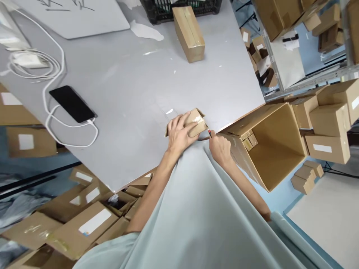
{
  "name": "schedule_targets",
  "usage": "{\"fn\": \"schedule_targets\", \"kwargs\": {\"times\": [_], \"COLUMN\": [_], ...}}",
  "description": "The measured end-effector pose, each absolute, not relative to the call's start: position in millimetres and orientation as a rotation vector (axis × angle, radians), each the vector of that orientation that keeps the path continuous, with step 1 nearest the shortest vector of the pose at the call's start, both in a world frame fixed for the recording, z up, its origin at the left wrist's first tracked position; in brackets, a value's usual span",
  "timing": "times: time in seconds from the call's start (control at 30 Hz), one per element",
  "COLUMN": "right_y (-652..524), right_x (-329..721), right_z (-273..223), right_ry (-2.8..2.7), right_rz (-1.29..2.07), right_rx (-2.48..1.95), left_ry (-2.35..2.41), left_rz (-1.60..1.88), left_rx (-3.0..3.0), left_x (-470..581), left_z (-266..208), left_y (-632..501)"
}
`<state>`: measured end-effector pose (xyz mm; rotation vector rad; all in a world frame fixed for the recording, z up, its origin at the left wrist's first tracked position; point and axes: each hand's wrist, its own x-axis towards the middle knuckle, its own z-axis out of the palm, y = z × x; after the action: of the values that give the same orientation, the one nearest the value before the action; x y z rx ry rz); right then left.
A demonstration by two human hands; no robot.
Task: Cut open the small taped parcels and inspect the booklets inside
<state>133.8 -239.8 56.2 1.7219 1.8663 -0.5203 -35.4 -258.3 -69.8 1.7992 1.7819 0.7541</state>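
At the table's near edge, my left hand point(178, 135) is closed over a small cardboard box point(196, 118) with clear tape across it. The box's end flap sticks out on the side toward my right hand. My right hand point(221, 146) is wrapped around a thin tool with a red and black handle point(209, 132). Its tip points at the taped end of the box; the frame is too coarse to tell whether it is a blade. My fingers hide part of the box and most of the handle.
A longer taped box point(190, 35) lies on the grey table point(134, 86) before a black crate point(157, 13). A phone point(73, 104) on a white cable and a laptop-like panel point(84, 18) are at left. Beside my right arm stands a large open carton point(276, 149) holding small boxes.
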Motion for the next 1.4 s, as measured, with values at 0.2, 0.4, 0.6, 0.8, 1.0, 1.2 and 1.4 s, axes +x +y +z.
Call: {"fn": "schedule_targets", "kwargs": {"times": [0.2,0.4,0.6,0.8,1.0,1.2,1.4], "right_y": [-184.1,-88.4,-52.3,-77.5,-107.3,-127.5,-145.8], "right_x": [175.5,216.3,226.7,227.1,230.3,226.4,214.4], "right_z": [50.3,-73.8,-134.0,-94.1,-31.2,9.9,23.0], "right_ry": [2.142,2.017,1.976,2.282,2.376,2.343,2.208], "right_rz": [-0.664,-0.690,-0.721,-0.953,-1.106,-1.014,-0.844], "right_rx": [1.753,1.906,1.721,1.490,1.276,1.211,1.355], "left_ry": [1.849,1.936,2.007,2.054,2.028,1.974,1.943], "left_rz": [0.586,0.465,0.417,0.404,0.446,0.575,0.676], "left_rx": [1.732,1.619,1.505,1.457,1.508,1.564,1.565], "left_x": [-31.3,-16.6,-5.8,0.7,-1.7,4.9,12.9], "left_z": [-51.6,-39.5,-33.3,-33.3,-37.8,-49.1,-55.3], "left_y": [-256.2,-251.9,-248.3,-247.4,-239.4,-230.1,-229.3]}}
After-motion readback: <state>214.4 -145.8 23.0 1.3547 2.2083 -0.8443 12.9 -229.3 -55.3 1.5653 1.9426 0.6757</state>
